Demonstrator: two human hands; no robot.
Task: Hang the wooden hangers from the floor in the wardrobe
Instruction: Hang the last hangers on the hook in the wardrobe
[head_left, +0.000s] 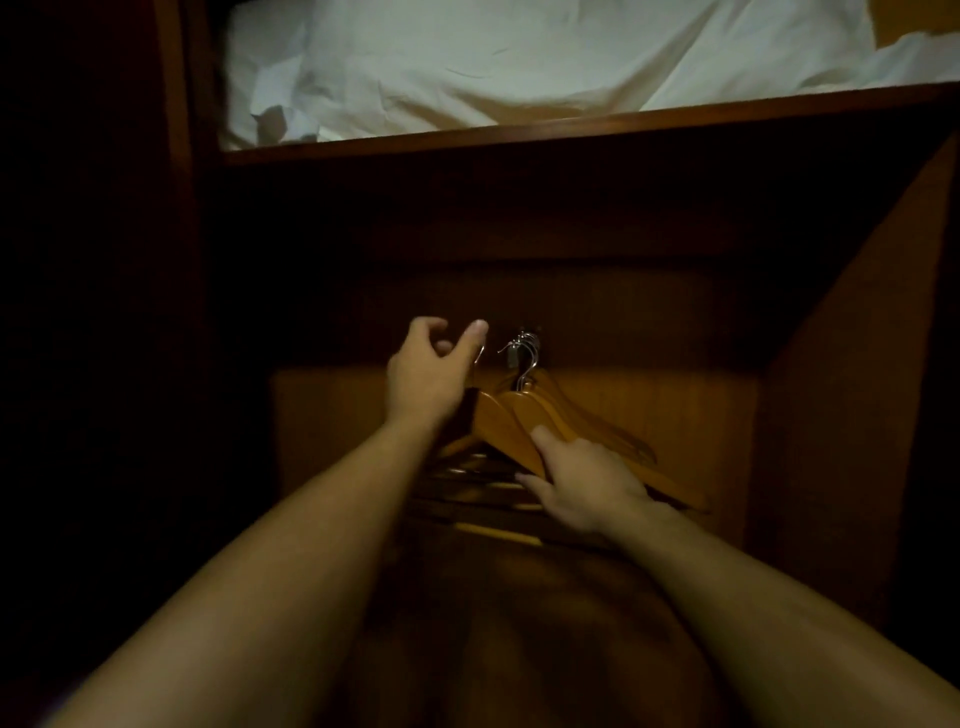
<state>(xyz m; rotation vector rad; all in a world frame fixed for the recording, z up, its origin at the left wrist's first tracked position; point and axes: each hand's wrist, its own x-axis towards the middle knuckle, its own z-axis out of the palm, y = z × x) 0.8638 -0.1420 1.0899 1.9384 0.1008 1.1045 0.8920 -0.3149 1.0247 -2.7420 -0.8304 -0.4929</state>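
**Hook at the rail, left hand leading**

Dim wardrobe interior. Left hand (426, 376) raised at 12 o'clock of the bundle, thumb and fingers curled loosely around a metal hook (479, 356); firm pinch or mere touch: cannot tell. Right hand (584, 480) lower, at 4 o'clock from the left, fingers spread flat on the shoulder of the nearest of the wooden hangers (511, 434), steadying, not gripping. Several hangers already bunched, their hooks (522, 353) clustered just beside the left thumb, at 3 o'clock; rail itself lost in shadow. Long axis of hanger arms running from 11 down to 4 o'clock.

Judged: left hand nearer the hook, so seating falls to it; short lift toward 12–1 o'clock needed. Likely snag: tangling with neighbouring hooks. White bedding (519, 62) on shelf (571, 130) above, well apart, no obstruction.
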